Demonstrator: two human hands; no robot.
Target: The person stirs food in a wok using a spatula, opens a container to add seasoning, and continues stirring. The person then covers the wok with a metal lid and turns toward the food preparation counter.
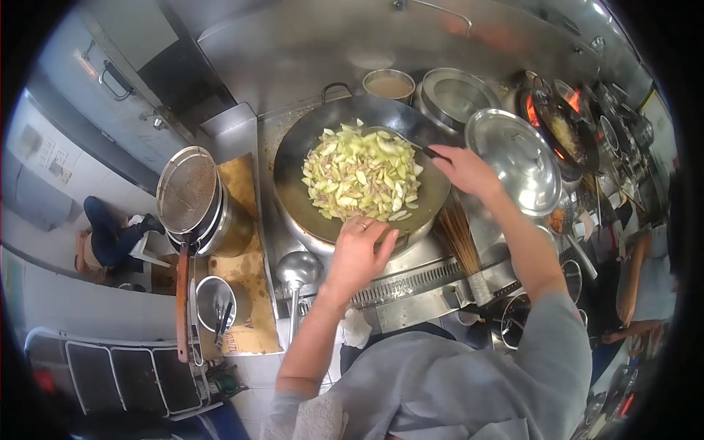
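A large dark wok [293, 165] on the stove holds a heap of sliced pale-green vegetable [367, 176] mixed with thin pinkish-brown strips that look like meat. My right hand [466, 170] is closed around the dark handle of a metal cooking tool [425, 150] at the wok's right side. The tool's head is hidden in the food. My left hand [359, 253], with a ring on one finger, is over the wok's near rim. Its thumb stands apart and the other fingers point down toward the food, fingertips partly hidden. I see nothing held in it.
A ladle [299, 270] and a bamboo wok brush [460, 238] flank the wok's near side. Leftward are a strainer [188, 189] on a pot and a metal pot [214, 302]. To the right are a large lid [513, 161], another wok [561, 132] over flames, and another person [645, 279].
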